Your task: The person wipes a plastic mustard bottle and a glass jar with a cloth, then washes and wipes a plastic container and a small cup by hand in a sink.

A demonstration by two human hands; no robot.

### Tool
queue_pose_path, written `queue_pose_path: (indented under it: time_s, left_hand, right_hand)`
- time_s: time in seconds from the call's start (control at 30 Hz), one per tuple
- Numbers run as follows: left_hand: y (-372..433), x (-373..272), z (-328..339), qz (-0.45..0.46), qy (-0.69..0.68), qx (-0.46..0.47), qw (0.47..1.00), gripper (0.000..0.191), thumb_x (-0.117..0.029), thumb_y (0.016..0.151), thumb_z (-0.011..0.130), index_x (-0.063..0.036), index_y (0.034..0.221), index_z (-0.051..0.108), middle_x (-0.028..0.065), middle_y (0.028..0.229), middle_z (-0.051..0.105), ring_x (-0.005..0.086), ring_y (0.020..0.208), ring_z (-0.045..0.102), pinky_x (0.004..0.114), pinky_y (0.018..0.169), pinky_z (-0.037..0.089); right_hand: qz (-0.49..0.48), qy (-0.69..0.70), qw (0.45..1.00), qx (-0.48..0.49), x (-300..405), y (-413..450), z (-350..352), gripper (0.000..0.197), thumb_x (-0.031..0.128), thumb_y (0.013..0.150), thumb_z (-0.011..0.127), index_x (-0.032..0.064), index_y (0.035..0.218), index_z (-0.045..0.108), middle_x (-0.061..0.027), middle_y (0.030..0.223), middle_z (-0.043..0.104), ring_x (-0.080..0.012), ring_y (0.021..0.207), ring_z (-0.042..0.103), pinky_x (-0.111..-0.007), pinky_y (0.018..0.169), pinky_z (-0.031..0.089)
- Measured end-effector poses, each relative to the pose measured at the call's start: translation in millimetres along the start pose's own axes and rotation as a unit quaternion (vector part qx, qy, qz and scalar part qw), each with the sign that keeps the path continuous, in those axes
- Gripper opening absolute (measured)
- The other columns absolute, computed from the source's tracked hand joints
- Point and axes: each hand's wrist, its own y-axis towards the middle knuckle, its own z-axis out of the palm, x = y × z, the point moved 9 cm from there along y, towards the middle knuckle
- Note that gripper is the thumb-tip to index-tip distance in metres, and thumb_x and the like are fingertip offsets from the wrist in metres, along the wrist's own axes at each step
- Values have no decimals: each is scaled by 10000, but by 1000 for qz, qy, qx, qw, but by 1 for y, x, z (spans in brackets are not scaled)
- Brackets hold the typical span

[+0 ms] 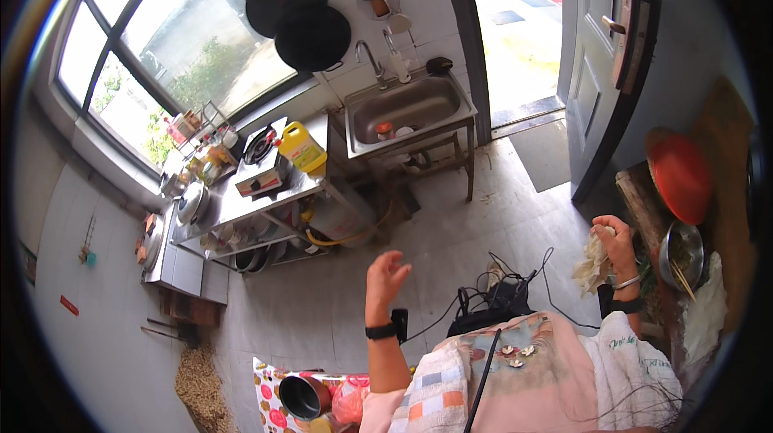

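A crumpled cream-coloured cloth (593, 265) hangs from my right hand (619, 244), whose fingers are closed on its upper part. Close by on the right stands a metal bowl (681, 255) with chopsticks and some food or liquid that I cannot make out. Above the bowl is a red plastic basin or lid (681, 176). My left hand (385, 282) is raised over the tiled floor, its fingers loosely curled apart and nothing in them.
A steel sink (423, 107) stands ahead by an open door (595, 82). On the metal counter (290, 191) are a gas stove (261, 176) and a yellow oil jug (302, 148). Black cables (465, 303) hang before my body. A pot (304, 398) sits at lower left.
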Motion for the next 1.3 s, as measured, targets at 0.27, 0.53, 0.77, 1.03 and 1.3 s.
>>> queue_pose_path:
  time_s: [0.27,0.53,0.77,1.03,1.3]
  left_hand:
    - [211,68,41,-263,-428,-129,855,274,-159,858,657,-28,1078,559,91,950,635,198,807,633,286,677,532]
    - [362,134,68,-392,-520,-193,734,153,-188,863,639,-64,887,552,45,775,561,186,712,593,305,617,519]
    - [486,239,73,-371,-145,-119,910,455,-229,683,777,-4,1032,592,88,769,622,234,600,608,341,507,496]
    - [534,282,121,-387,151,33,909,768,-346,568,831,0,1175,514,241,1169,566,366,1087,561,413,887,484]
    - [534,305,141,-310,195,30,930,848,-286,508,880,-14,1178,437,231,1121,579,399,1044,574,418,857,502]
  right_hand:
    - [75,43,996,-28,-64,197,35,199,177,853,640,9,958,625,-27,785,625,-91,685,569,-228,620,466]
    - [53,-52,995,60,-15,347,102,233,162,822,648,-21,967,636,-35,822,620,-104,759,562,-252,684,470]
    - [85,-79,993,31,-39,401,102,213,155,823,642,-13,954,634,-29,831,612,-104,771,556,-249,695,466]
    - [110,-96,989,17,-23,469,110,167,118,828,637,2,948,630,-13,815,607,-86,737,557,-223,665,469]
    - [160,-115,979,48,-34,529,156,166,112,827,639,7,955,627,-6,811,603,-84,732,554,-219,659,462]
